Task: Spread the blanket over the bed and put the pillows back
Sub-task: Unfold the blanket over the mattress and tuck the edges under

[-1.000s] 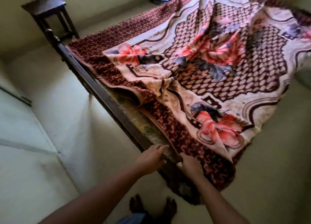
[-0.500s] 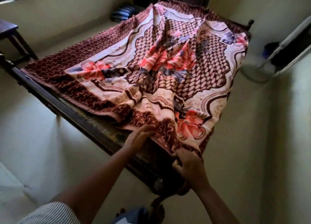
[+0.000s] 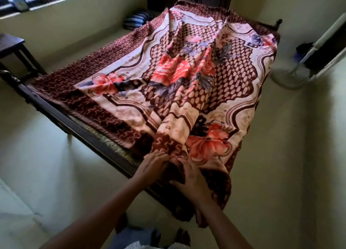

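- The blanket (image 3: 187,76), maroon-bordered with cream panels and red flowers, lay spread over most of the bed (image 3: 61,121).
- Several long folds ran down the middle of the blanket from the far end to the near edge, where they gathered under the two hands.
- The left hand (image 3: 152,167) rested at the near edge of the blanket, fingers curled down into the bunched cloth; the grasp appeared closed on the blanket.
- The right hand (image 3: 189,179) lay just beside the left hand, touching or nearly touching it, fingers spread and bent over the hanging hem. Whether it pinched the blanket or only pressed on it could not be determined.
- The near right corner of the blanket hung over the foot of the bed toward the floor (image 3: 280,155).
- On the left side, the blanket stopped short of the dark wooden frame, leaving a strip of the mattress edge (image 3: 104,136) exposed.
- A striped pillow (image 3: 137,20) lay beyond the far left side of the bed, close to the wall; its support was not clear.
- A dark stool (image 3: 13,48) stood to the left of the bed, apart from the blanket.
- A pedestal fan (image 3: 307,61) stood on the floor at the right, well apart from the bed.
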Available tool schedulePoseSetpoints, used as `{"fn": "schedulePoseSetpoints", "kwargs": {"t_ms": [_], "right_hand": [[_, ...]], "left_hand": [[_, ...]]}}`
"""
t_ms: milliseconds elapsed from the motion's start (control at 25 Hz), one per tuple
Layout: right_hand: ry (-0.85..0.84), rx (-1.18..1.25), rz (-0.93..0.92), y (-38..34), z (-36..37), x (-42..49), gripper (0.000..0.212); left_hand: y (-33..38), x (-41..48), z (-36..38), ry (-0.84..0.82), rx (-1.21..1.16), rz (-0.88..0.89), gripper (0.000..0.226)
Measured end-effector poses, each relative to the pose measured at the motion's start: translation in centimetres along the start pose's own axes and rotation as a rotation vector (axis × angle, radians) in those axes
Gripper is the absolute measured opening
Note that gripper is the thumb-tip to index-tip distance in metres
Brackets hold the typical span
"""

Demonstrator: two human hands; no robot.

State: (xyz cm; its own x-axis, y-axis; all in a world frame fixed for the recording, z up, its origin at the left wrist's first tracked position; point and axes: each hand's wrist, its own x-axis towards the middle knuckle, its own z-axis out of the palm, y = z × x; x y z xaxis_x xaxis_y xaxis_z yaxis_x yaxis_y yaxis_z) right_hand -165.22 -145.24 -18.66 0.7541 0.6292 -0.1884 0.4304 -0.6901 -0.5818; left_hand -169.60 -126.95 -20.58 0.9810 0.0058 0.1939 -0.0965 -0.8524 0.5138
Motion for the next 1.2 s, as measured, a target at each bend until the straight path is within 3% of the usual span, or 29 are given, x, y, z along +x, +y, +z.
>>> {"fn": "schedulePoseSetpoints", "kwargs": {"t_ms": [120, 200, 280, 480, 560, 640, 720, 800, 920, 1000, 1120, 1200], "right_hand": [[0.186, 0.119, 0.000, -2.9, 0.5, 2.3, 0.032], [0.224, 0.084, -0.020, -4.1, -0.1, 3.1, 0.035], [0.290, -0.009, -0.043, -5.1, -0.6, 3.4, 0.040], [0.466, -0.057, 0.081, -7.1, -1.1, 3.9, 0.039], [0.490, -0.109, 0.169, -8.0, -0.4, 3.9, 0.035], [0.475, -0.177, 0.370, -8.5, 0.6, 4.3, 0.028], [0.380, -0.270, 0.549, -9.2, 2.2, 5.3, 0.045], [0.367, -0.240, 0.451, -12.3, 4.1, 7.3, 0.064], [0.484, -0.056, 0.165, -19.2, 6.5, 11.7, 0.061], [0.534, -0.007, 0.124, -21.7, 6.2, 13.9, 0.051], [0.548, -0.161, 0.060, -22.4, 4.3, 14.7, 0.038], [0.594, -0.210, 0.037, -22.0, 3.5, 14.8, 0.035]], "left_hand": [[-1.0, 0.4, -0.5, -0.019, 0.009, 0.133, 0.032], [-3.7, 0.6, -1.5, -0.054, -0.027, 0.222, 0.045], [-6.6, 1.7, -2.1, -0.034, -0.071, 0.211, 0.043], [-12.5, 7.0, -4.4, 0.054, -0.313, -0.289, 0.037], [-13.5, 7.7, -6.4, 0.088, -0.441, -0.361, 0.041], [-13.3, 7.5, -9.9, 0.016, -0.492, -0.309, 0.045], [-13.2, 6.9, -13.1, -0.092, -0.235, -0.133, 0.050], [-12.9, 5.9, -15.9, -0.127, 0.004, 0.002, 0.056], [-13.5, 4.7, -17.7, -0.096, -0.125, 0.230, 0.063], [-15.7, 4.1, -17.5, -0.065, -0.198, 0.240, 0.064], [-20.5, 4.5, -17.9, 0.092, -0.056, 0.189, 0.044], [-23.4, 5.2, -18.3, 0.174, -0.074, 0.063, 0.037]]}}
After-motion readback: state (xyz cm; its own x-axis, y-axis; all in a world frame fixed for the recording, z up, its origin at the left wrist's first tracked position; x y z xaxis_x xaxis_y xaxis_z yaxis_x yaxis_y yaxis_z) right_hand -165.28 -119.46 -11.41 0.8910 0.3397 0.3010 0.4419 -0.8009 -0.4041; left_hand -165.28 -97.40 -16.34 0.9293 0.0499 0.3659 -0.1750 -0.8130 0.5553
